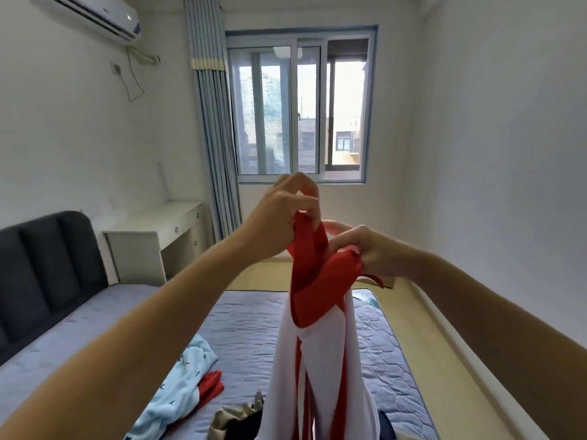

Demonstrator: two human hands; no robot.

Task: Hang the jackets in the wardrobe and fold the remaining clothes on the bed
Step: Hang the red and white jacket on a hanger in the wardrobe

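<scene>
Red-and-white garment, just one, hangs gripped by fingers of left hand and right hand.

A red and white top is held up in the air over the blue bed, with the red part up high and the white part hanging down. Near and left on the bed lies a crumpled light blue shirt. A red cloth touches it. A tan and dark pile lies nearest.

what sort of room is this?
Bedroom, probably residential: a bed with a dark padded headboard, a white desk beside it, loose clothes on the bed. The left hand and right hand hold up a red and white garment.
</scene>
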